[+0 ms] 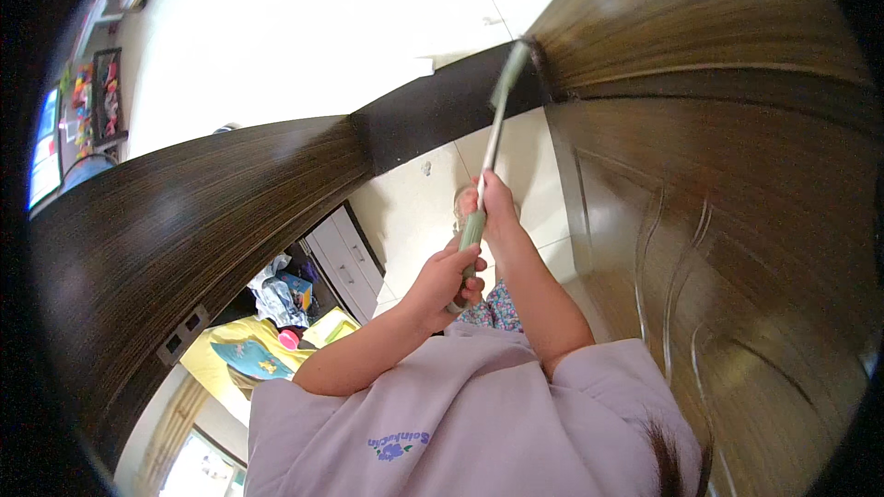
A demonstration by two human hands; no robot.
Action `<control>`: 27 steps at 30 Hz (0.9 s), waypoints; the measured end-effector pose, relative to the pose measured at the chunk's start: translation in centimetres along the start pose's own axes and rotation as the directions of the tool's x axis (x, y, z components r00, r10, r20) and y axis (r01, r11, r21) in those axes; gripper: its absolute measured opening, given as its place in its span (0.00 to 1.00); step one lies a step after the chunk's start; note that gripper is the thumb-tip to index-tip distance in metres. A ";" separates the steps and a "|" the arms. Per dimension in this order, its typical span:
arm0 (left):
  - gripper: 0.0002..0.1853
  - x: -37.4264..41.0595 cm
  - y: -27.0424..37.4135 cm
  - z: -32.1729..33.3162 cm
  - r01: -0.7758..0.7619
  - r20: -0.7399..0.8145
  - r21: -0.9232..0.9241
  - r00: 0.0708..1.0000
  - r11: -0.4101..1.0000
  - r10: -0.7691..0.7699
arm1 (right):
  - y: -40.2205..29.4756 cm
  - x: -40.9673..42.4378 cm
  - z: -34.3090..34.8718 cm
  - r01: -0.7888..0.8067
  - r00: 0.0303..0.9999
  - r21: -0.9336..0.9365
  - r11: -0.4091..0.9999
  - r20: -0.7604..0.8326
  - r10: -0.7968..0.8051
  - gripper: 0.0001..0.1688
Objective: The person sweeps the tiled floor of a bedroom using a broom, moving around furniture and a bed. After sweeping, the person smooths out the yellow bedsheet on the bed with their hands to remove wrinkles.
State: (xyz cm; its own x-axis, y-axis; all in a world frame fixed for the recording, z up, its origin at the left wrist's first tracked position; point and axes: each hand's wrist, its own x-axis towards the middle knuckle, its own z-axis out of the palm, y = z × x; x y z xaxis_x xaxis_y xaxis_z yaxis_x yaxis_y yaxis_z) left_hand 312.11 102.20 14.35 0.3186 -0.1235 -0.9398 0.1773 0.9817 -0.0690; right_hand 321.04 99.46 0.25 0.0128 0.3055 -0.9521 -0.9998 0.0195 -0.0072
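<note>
Both my hands are closed around a long-handled tool (492, 141) with a pale metal pole and a green grip. My left hand (452, 281) holds the lower end of the green grip. Farther up, my right hand (494, 201) grips the pole just above the green part. The tool's light green head, blurred, lies over the dark threshold strip (428, 109) close to the right door post; its exact kind I cannot tell. My bare feet are partly hidden behind my hands, on the pale tiled floor (407, 200).
A dark wood door frame (207, 200) with a metal strike plate (184, 336) rises on the left. The brown door (690, 221) stands close on the right. Beyond the frame at left are a bed with yellow bedding (214, 348), piled clothes (276, 293) and white drawers (345, 255).
</note>
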 end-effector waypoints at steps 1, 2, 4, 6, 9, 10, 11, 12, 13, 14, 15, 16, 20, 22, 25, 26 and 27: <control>0.09 0.4 0.2 -0.3 0.044 0.007 -0.041 0.999 0.998 -0.044 | 0.0 0.9 -0.9 -0.017 0.999 0.027 0.999 -0.036 0.018 0.14; 0.10 1.4 0.8 -0.3 0.042 0.006 0.009 0.999 0.999 -0.042 | -0.3 2.1 -1.7 -0.034 0.997 0.052 0.998 -0.073 0.038 0.14; 0.11 4.0 3.2 0.5 0.030 -0.006 0.096 1.000 0.995 -0.029 | -1.6 4.4 -1.6 -0.055 0.993 0.091 0.994 -0.096 0.064 0.15; 0.10 5.5 5.6 3.0 -0.059 0.050 0.242 0.998 0.968 0.048 | -4.2 9.0 -2.8 -0.126 0.988 0.066 0.990 0.102 0.119 0.16; 0.08 8.3 8.5 5.2 -0.174 0.051 0.130 0.984 0.976 0.169 | -8.2 11.9 1.4 -0.121 0.981 -0.036 0.992 0.146 0.125 0.19; 0.08 8.8 9.5 5.7 -0.162 0.049 0.040 0.986 0.986 0.160 | -9.5 12.5 3.0 -0.216 0.973 0.029 0.976 0.093 0.213 0.20; 0.08 9.1 10.3 6.2 -0.150 0.050 -0.049 0.987 0.988 0.152 | -10.4 12.7 3.9 -0.153 0.972 -0.057 0.987 0.169 0.161 0.19; 0.09 9.4 10.5 5.9 -0.176 0.049 -0.077 0.982 0.981 0.180 | -10.5 12.3 4.9 -0.187 0.972 -0.047 0.981 0.136 0.192 0.18; 0.09 9.5 10.0 5.9 -0.237 0.030 0.018 0.971 0.971 0.236 | -10.8 12.1 6.0 -0.215 0.970 -0.040 0.976 0.107 0.218 0.17; 0.09 9.4 8.6 6.2 -0.292 0.014 0.114 0.956 0.950 0.292 | -10.9 11.2 6.0 -0.132 0.975 -0.191 0.973 0.151 0.162 0.16; 0.09 9.1 7.1 6.7 -0.343 -0.005 0.203 0.936 0.917 0.352 | -11.1 10.3 5.6 -0.046 0.970 -0.340 0.939 0.209 0.123 0.15; 0.11 8.8 5.5 7.7 -0.380 -0.061 0.162 0.917 0.911 0.394 | -11.9 10.0 5.2 -0.260 0.939 -0.175 0.950 0.183 0.291 0.15; 0.20 5.5 0.4 7.5 -0.327 -0.038 -0.043 0.945 0.944 0.325 | -10.5 3.8 4.6 -0.097 0.963 -0.566 0.819 0.154 0.220 0.17; 0.25 4.8 -1.2 5.6 -0.233 -0.044 -0.133 0.972 0.963 0.229 | -9.4 0.8 3.5 -0.111 0.953 -0.672 0.732 0.137 0.270 0.17; 0.33 8.5 -5.3 1.1 -0.292 -0.243 -0.201 0.939 0.935 0.242 | -7.6 -2.3 0.5 -0.241 0.883 -0.812 0.532 0.044 0.467 0.18; 0.33 10.0 -6.2 -0.4 -0.360 -0.338 -0.236 0.901 0.902 0.271 | -6.8 -3.0 -0.8 -0.324 0.844 -0.825 0.463 -0.031 0.536 0.18; 0.33 11.3 -6.9 -1.6 -0.424 -0.426 -0.261 0.857 0.867 0.291 | -5.7 -3.9 -1.5 -0.359 0.836 -0.844 0.398 -0.102 0.539 0.18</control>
State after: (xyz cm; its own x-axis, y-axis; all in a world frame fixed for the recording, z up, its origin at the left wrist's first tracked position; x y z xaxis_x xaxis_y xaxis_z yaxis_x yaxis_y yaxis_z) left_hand 312.96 94.26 3.69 -0.0719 0.2415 -0.9677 -0.2242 0.9415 0.2516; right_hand 326.64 96.74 3.55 -0.5303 0.1690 -0.8308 -0.4158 -0.9058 0.0812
